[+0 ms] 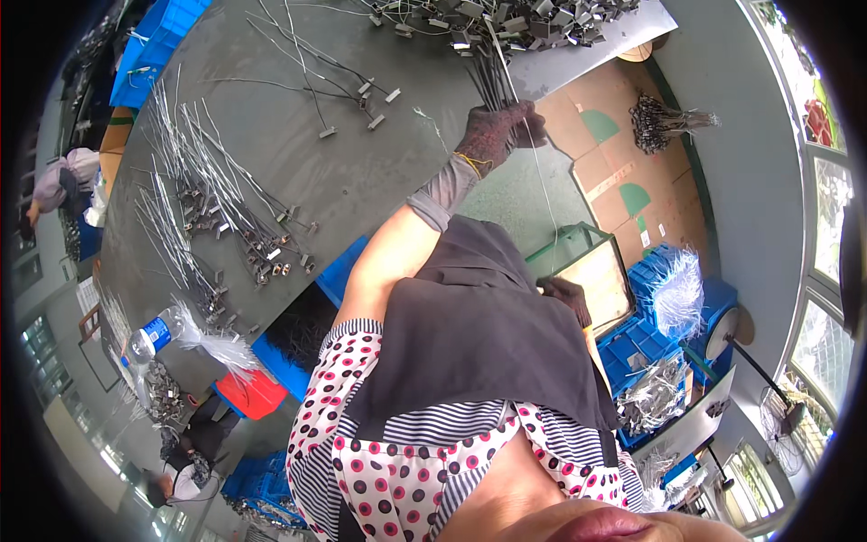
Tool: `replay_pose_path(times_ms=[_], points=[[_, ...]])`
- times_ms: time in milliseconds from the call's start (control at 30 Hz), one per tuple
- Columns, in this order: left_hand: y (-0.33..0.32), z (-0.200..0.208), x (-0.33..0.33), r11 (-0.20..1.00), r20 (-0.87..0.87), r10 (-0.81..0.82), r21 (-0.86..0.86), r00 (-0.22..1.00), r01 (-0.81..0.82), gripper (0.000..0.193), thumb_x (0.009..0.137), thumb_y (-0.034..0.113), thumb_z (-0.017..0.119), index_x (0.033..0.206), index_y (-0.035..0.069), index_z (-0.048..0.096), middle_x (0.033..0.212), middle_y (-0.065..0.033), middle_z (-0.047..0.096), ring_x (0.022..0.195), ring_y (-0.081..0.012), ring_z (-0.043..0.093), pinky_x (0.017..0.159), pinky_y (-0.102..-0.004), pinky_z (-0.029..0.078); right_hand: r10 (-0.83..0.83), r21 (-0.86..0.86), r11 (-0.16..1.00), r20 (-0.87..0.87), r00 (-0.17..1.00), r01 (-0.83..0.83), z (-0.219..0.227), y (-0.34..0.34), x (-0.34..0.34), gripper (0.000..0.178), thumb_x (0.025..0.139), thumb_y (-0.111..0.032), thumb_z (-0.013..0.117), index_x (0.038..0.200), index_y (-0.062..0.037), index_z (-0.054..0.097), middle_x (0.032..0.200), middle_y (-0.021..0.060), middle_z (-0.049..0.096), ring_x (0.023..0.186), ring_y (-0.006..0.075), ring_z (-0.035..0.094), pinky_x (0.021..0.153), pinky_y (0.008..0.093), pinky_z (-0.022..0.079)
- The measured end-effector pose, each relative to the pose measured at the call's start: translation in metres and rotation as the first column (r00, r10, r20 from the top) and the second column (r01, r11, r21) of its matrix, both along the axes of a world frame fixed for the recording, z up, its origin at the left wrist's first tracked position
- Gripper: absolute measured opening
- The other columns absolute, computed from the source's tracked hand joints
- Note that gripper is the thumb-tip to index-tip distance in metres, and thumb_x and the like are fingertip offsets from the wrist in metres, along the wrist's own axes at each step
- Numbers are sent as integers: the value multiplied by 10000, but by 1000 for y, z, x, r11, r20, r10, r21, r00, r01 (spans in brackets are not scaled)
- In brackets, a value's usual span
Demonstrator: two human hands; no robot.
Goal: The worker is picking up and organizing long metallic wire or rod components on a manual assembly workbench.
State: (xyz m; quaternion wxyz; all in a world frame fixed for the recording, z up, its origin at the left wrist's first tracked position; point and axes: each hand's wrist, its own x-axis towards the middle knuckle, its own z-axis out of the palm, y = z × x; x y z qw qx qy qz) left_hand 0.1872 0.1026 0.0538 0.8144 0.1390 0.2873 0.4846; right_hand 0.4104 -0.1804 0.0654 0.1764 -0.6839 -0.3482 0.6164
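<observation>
My left hand (498,134), in a dark mesh glove with a grey sleeve, reaches out over the grey table (361,172) and grips a bundle of thin metal wires (492,77) that runs up to a pile of wires with metal clips (506,23). A single thin wire (545,203) hangs from that hand down toward my right hand (567,298). That hand is also dark-gloved, curled beside a green-framed box (596,271), and seems to pinch the wire's lower end. My dark apron hides its wrist.
Rows of clip-ended wires (217,212) lie across the table, with a water bottle (149,339) near its edge. Blue crates (664,307), a red stool (253,393), cardboard sheets (623,172) and a fan (722,332) stand around. Other people work at the left (59,181) and lower left (185,474).
</observation>
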Motion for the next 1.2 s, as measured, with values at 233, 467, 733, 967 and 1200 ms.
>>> replay_pose_path(times_ms=[233, 467, 733, 967, 1200], points=[[22, 17, -48, 961, -26, 271, 70, 962, -269, 246, 978, 218, 604, 1142, 36, 630, 947, -131, 696, 832, -309, 699, 783, -552, 594, 40, 66, 996, 213, 976, -55, -51, -78, 40, 232, 940, -171, 619, 1077, -10, 716, 995, 119, 732, 931, 206, 689, 826, 310, 522], [10, 16, -81, 919, -46, 389, 84, 920, -385, 243, 991, 239, 587, 1158, 67, 626, 886, -109, 682, 782, -295, 693, 777, -550, 597, 81, 40, 995, 228, 970, -92, -48, -54, 29, 230, 939, -176, 621, 1068, -11, 719, 967, 113, 735, 881, 205, 687, 792, 309, 525], [-46, -1, -49, 998, -23, -26, -54, 999, 24, 295, 964, 216, 631, 1149, -13, 610, 921, -144, 691, 808, -306, 710, 734, -525, 610, 184, 213, 953, 163, 969, -217, -38, 68, -28, 233, 930, -202, 648, 1057, -24, 728, 799, 68, 711, 659, 160, 622, 623, 293, 501], [-49, 18, -67, 996, -358, -56, 47, 932, 77, 268, 968, 219, 633, 1069, -27, 663, 773, -96, 691, 727, -230, 710, 649, -338, 603, -13, 76, 997, -271, 963, 35, -1, 146, -70, 212, 893, -184, 715, 979, 9, 727, 634, -20, 550, 513, 62, 467, 462, 238, 342], [-7, -30, -116, 952, -458, 301, 201, 836, -233, 276, 984, 258, 619, 1078, 6, 682, 964, -79, 716, 887, -155, 693, 799, -295, 564, -14, 134, 990, -215, 977, 43, -7, 207, -102, 527, 958, -462, 548, 1175, 12, 626, 831, 85, 676, 636, 115, 590, 491, 233, 404]])
